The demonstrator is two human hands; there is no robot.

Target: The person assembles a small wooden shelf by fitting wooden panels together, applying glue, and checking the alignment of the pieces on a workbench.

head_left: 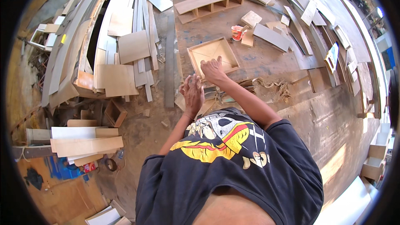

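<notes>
A shallow, square wooden tray with low raised sides lies on the workbench in front of me, turned slightly. Thin crossing lines run over its pale bottom. My right hand is over the tray's near part, its fingers curled in; whatever they may hold is hidden. Beside the tray's near left corner is my left hand, its fingers stretched out and their tips at the tray's edge. Behind the tray stands a red and white cup with a stick-like piece leaning at its rim.
Two long wooden units, the nearer divided into compartments, lie at the far side. Loose boards crowd the right. Stacked panels and strips fill the left. Shavings and scraps lie near the bench's close edge.
</notes>
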